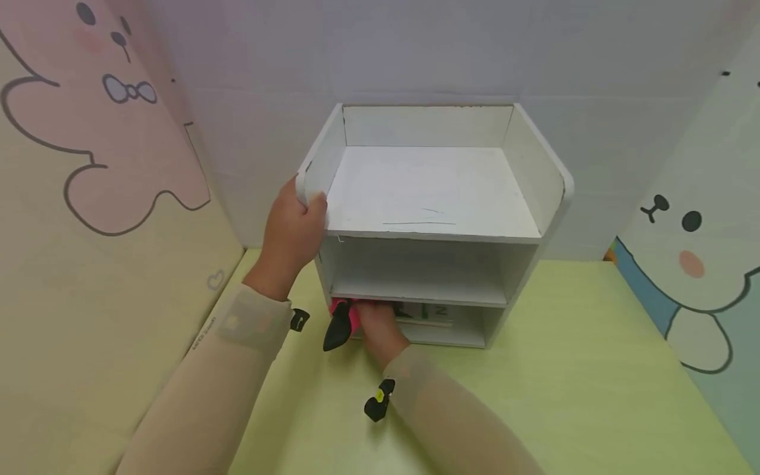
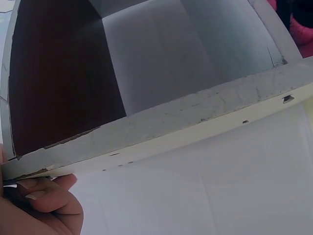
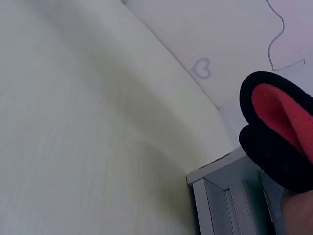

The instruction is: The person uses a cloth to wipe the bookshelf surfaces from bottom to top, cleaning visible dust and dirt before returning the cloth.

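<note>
A small white shelf unit (image 1: 415, 191) stands against the wall, with an open top tray and two compartments below. My left hand (image 1: 295, 227) grips the front edge of its left side panel, thumb on the inner side. In the left wrist view, curled fingers (image 2: 51, 203) show at that panel's edge. My right hand (image 1: 380, 330) reaches into the lowest compartment and holds a pink and black plush toy (image 1: 340, 323). One black ear-like flap hangs out over the front. In the right wrist view, the plush toy (image 3: 279, 142) shows black flaps with red-pink lining; my fingertips are hidden.
Books or flat boxes (image 1: 424, 313) lie in the lowest compartment, right of my hand. The shelf stands on a pale yellow-green table (image 1: 594, 369). Walls with cartoon drawings (image 1: 119, 152) close in the left, back and right sides.
</note>
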A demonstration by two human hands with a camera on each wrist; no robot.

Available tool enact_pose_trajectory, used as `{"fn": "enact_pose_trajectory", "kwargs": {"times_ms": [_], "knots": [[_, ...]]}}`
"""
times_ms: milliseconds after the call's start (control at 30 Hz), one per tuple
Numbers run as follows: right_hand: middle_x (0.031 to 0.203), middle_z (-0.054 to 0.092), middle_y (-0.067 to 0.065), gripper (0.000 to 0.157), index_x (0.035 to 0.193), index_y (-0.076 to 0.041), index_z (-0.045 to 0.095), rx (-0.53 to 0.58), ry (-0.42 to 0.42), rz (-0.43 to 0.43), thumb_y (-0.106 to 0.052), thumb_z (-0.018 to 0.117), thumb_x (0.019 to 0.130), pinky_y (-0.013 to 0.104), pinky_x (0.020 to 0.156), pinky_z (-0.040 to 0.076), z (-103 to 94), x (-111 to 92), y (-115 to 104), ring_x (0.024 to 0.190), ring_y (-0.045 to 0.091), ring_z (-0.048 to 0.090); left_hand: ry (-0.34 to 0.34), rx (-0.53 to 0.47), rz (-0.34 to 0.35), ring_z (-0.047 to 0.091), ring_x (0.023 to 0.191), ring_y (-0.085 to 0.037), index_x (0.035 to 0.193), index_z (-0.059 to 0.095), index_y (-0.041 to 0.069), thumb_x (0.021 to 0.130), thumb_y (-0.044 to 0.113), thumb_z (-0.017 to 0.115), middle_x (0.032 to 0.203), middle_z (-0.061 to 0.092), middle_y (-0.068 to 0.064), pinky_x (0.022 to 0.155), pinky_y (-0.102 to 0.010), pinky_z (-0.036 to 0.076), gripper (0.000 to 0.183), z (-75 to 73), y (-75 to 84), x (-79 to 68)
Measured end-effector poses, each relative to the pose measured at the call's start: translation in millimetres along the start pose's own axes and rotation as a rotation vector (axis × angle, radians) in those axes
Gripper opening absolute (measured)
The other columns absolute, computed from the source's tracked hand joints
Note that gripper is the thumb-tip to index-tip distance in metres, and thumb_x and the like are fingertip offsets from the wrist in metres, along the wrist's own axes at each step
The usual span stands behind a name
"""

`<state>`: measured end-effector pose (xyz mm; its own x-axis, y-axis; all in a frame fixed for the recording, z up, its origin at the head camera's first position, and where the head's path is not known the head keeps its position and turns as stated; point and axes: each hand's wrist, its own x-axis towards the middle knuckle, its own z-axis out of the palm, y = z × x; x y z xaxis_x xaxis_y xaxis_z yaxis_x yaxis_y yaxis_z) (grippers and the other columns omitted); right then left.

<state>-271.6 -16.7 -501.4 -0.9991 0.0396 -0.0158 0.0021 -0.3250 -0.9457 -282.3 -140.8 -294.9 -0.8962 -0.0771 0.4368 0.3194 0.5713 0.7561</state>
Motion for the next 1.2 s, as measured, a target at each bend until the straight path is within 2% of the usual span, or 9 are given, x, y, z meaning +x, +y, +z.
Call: {"fn": "enact_pose_trajectory", "kwargs": {"times_ms": [100,200,333,467,567,667,733,933,1200], "knots": [[0.120,0.063,0.006,0.031,0.121,0.002,0.066,0.019,0.004,-0.067,0.000,0.066,0.090,0.028,0.093,0.048,-3.4,7.7,-0.3,0.105,0.013,0.055,-0.004,-0.004,0.003,0.053,0.123,-0.032,0.148,0.046,-0.002,0.102,0.032,0.045,0.142,0.055,-0.019,0.105,-0.057,0.041,0.057,-0.8,0.2,1.1],[0.120,0.065,0.006,0.032,0.120,0.000,0.068,0.079,-0.036,-0.073,0.006,0.067,0.088,0.031,0.095,0.049,-5.0,8.4,-3.5,0.108,0.014,0.057,-0.003,0.012,-0.013,0.052,0.124,-0.033,0.150,0.044,-0.002,0.102,0.033,0.045,0.143,0.054,-0.019,0.106,-0.057,0.040,0.059,-2.1,1.0,1.2],[0.119,0.064,0.005,0.034,0.119,0.001,0.066,0.220,-0.115,-0.005,0.013,0.061,0.087,0.034,0.096,0.052,-6.7,4.0,-6.5,0.110,0.016,0.059,-0.001,0.022,-0.026,0.052,0.123,-0.034,0.149,0.045,-0.002,0.102,0.033,0.044,0.142,0.054,-0.020,0.106,-0.057,0.040,0.058,-2.0,1.2,0.6],[0.129,0.057,0.005,0.040,0.134,0.003,0.055,0.351,-0.195,0.065,0.012,0.054,0.095,0.036,0.103,0.049,-8.5,-2.2,-10.6,0.120,0.017,0.057,-0.002,0.009,-0.017,0.053,0.121,-0.033,0.147,0.046,-0.003,0.102,0.032,0.044,0.140,0.055,-0.020,0.104,-0.057,0.041,0.057,-1.1,0.7,0.8],[0.136,0.053,0.007,0.046,0.144,0.004,0.045,0.418,-0.220,0.105,0.010,0.051,0.099,0.038,0.106,0.047,-10.0,-7.3,-14.2,0.127,0.020,0.055,-0.001,0.006,-0.021,0.053,0.121,-0.033,0.148,0.046,-0.002,0.102,0.032,0.044,0.140,0.056,-0.020,0.104,-0.058,0.042,0.057,-0.9,1.3,0.4],[0.138,0.050,0.008,0.049,0.147,0.005,0.040,0.465,-0.217,0.122,0.009,0.051,0.099,0.038,0.106,0.046,-13.5,-12.5,-16.3,0.130,0.021,0.052,0.000,0.003,-0.024,0.054,0.120,-0.034,0.148,0.045,-0.003,0.102,0.032,0.044,0.139,0.056,-0.021,0.103,-0.058,0.042,0.057,-0.8,1.8,0.3],[0.136,0.050,0.008,0.047,0.145,0.005,0.042,0.491,-0.207,0.122,0.008,0.052,0.099,0.037,0.106,0.046,-17.5,-15.5,-16.5,0.130,0.021,0.052,-0.003,0.001,-0.022,0.054,0.119,-0.034,0.148,0.045,-0.003,0.102,0.032,0.044,0.140,0.056,-0.020,0.103,-0.058,0.042,0.058,-0.6,2.3,0.7],[0.120,0.051,0.005,0.025,0.124,0.000,0.050,0.480,-0.180,0.129,0.006,0.053,0.099,0.035,0.105,0.047,-33.4,-20.1,-20.8,0.119,0.018,0.054,-0.020,0.009,-0.015,0.052,0.122,-0.034,0.150,0.043,-0.003,0.103,0.033,0.044,0.143,0.053,-0.019,0.104,-0.059,0.041,0.060,0.7,3.4,2.2],[0.118,0.048,0.006,0.027,0.126,0.001,0.043,0.466,-0.089,0.154,0.008,0.050,0.101,0.033,0.103,0.048,-56.4,-22.0,-30.7,0.116,0.016,0.055,-0.020,0.020,-0.034,0.051,0.127,-0.033,0.151,0.042,-0.002,0.104,0.033,0.043,0.145,0.053,-0.019,0.107,-0.058,0.039,0.059,-2.1,3.9,-1.5]]}}
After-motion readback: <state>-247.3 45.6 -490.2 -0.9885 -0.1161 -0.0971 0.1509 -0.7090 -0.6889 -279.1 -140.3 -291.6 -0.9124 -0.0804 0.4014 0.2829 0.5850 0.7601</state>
